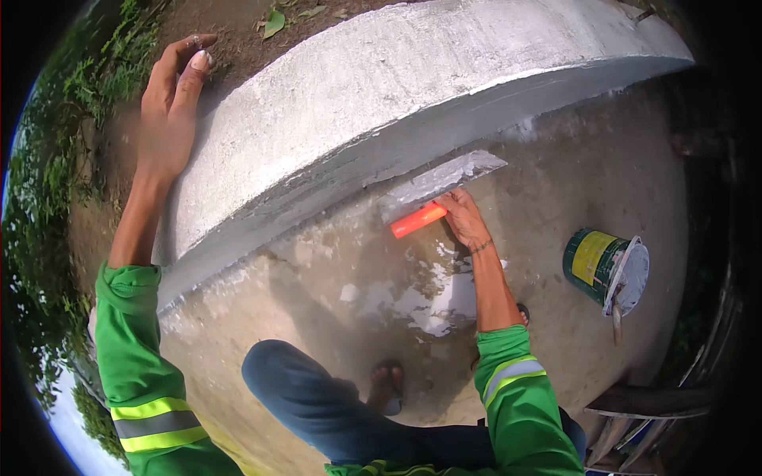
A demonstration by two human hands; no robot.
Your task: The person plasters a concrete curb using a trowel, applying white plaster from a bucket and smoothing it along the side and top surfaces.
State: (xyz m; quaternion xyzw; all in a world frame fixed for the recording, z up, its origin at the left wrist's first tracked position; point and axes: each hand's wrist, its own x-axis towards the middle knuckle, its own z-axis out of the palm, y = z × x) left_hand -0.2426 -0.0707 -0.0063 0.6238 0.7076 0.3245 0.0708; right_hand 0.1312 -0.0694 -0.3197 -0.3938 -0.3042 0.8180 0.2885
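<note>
The person wears a green shirt (520,412) with rolled-up sleeves (135,333), grey stripes (159,424) with bright yellow edges on them, blue pants (309,389), dark open sandals (388,366) and a thin dark band (482,247) on the right wrist (479,236), and the left hand (168,127) has white smears on its thumb (200,62).

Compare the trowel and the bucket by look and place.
The trowel has a flat blade and orange handle; the bucket is round-sided and green with a yellow label. The trowel is in the fingers of the right hand, while the bucket rests on the concrete floor. Both carry whitish material.
</note>
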